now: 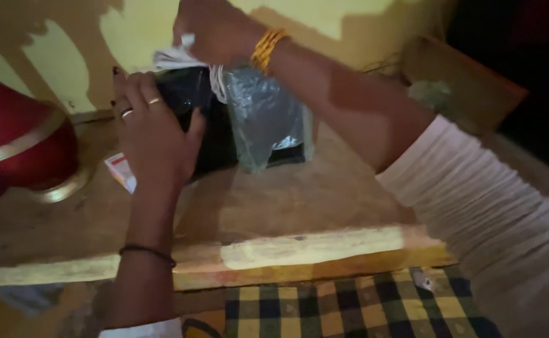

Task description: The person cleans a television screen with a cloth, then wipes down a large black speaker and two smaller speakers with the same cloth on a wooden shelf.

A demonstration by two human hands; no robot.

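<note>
Wall [143,25]: yellow, with patchy worn paint, closes off the far side directly behind the work.

Desk [287,206]: worn wooden top, front edge runs left to right across the lower view, chipped, with a pale strip along it. A broad bare stretch of wood lies between the front edge and the box; right of the box the top is also bare up to the right forearm.

Red vessel [17,134]: large, rounded, gold bands, stands at the left end of the desk, well apart from the box. Crowds the left side.

Checked cloth [349,310]: yellow and dark, below the desk's front edge.

Box [202,119]: black, stands at the back of the desk near the wall. Its left face is covered by the left hand.

Plastic bag [265,119]: clear grey, hangs down over the box's right front, lower end touching the desk.

Left hand [152,134]: fingers spread flat, pressed against the box; rings on two fingers, dark thread at the wrist.

Right hand [215,31]: above the box, fingers closed on the top of the bag together with white paper [174,57]; gold bangles at the wrist.

Small card [121,170]: white and red, lies flat just left of the box, partly under the left hand.
</note>
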